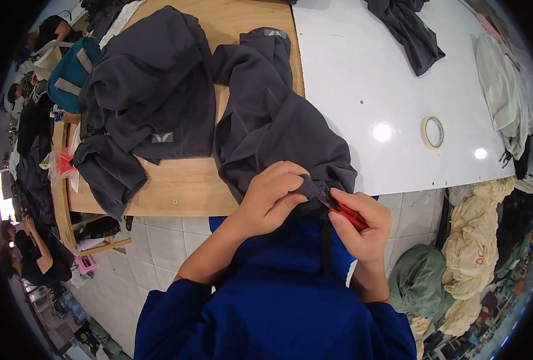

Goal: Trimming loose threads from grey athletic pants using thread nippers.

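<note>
A dark grey garment (272,126) lies across the wooden table, its near end drawn up at the table's front edge. My left hand (275,195) pinches a gathered edge of that cloth between thumb and fingers. Close beside it, my right hand (362,225) is closed around small red-handled thread snips (349,215). Their dark metal blades point left and meet the cloth edge by my left fingertips. Whether the blades are apart cannot be made out.
A heap of more dark grey garments (152,84) covers the table's left side. On the white table (392,102) lie a tape roll (433,132) and a dark cloth piece (407,33). Cream fabric bundles (473,252) and a green sack (419,279) stand at right. People work at far left.
</note>
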`<state>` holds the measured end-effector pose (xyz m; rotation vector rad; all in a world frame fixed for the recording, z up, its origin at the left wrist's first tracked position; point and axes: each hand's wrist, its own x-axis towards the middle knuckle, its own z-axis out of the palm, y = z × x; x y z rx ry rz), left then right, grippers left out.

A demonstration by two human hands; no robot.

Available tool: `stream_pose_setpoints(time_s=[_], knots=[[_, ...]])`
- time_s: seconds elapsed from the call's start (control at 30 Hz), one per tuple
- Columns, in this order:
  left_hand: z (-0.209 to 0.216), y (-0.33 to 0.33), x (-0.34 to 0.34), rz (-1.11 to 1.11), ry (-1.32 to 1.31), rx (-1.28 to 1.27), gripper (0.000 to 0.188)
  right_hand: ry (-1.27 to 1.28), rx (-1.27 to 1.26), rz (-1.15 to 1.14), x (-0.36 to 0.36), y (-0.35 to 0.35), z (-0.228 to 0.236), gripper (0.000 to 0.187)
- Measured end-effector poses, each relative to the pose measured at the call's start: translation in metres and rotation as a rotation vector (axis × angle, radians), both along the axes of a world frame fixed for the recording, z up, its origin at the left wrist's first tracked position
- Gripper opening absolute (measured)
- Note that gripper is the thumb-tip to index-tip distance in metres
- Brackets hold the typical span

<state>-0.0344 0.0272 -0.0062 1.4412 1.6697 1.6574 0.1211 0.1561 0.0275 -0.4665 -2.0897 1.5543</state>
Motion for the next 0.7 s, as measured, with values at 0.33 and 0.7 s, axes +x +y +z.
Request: stream_pose_setpoints(time_s=[0.33,0.7], knots=[[0.003,-0.007,-0.004,-0.307,-0.479,-0.044,0.025,0.107,-0.058,0.198,-0.003,0.008,-0.004,0.035],[-0.01,-0.005,-0.002,-0.517,-0.873,0.091,0.023,0.202,-0.101,0.229,-0.009,0.0,-0.013,0.033]])
